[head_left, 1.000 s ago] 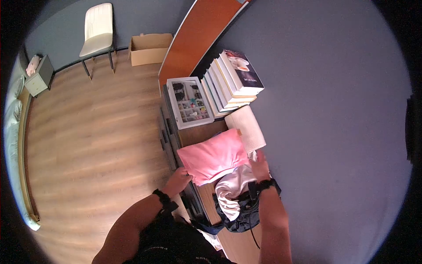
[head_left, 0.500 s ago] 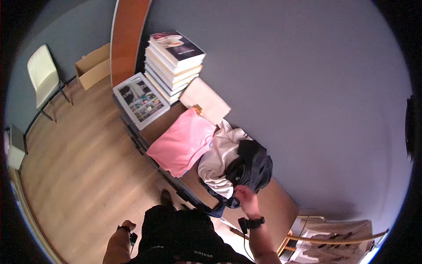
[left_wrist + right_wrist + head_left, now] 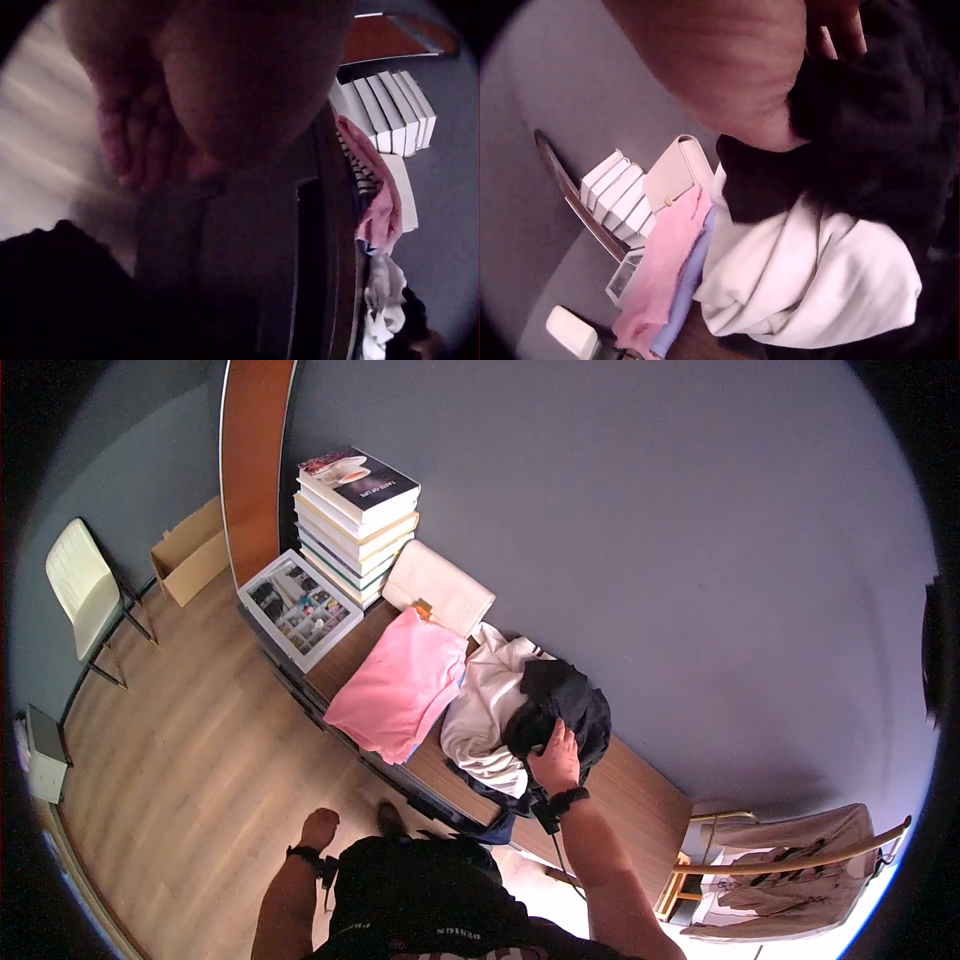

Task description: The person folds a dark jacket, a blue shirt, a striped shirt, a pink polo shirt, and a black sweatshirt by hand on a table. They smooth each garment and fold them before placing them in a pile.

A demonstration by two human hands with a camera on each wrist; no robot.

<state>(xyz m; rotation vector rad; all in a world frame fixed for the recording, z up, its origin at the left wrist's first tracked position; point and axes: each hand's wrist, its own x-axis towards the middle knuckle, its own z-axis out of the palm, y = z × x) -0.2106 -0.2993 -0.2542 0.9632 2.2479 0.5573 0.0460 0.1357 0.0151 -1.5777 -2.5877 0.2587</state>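
Note:
My right hand (image 3: 556,760) is on a crumpled black garment (image 3: 575,705), its fingers bent into the cloth; the fingertips (image 3: 825,43) show beside the dark folds in the right wrist view. A white garment (image 3: 490,690) lies bunched against the black one, its striped cuff toward the table's front edge. Left of these is a folded pink garment (image 3: 400,685) with a blue layer peeking out underneath. My left hand (image 3: 320,827) hangs loosely over the floor, away from the table and holding nothing; its relaxed fingers (image 3: 139,142) appear in the left wrist view.
The clothes lie on a narrow brown table (image 3: 640,800) along the grey wall. Behind the pink garment are a pale pink purse (image 3: 440,585), a tall book stack (image 3: 355,525) and a compartment case (image 3: 300,610). A wooden-framed rack (image 3: 790,870) stands at the right end.
My left hand has left the pink garment and dropped to my side. My right hand has moved from beside the purse to the black garment. The view has swung right, showing the rack.

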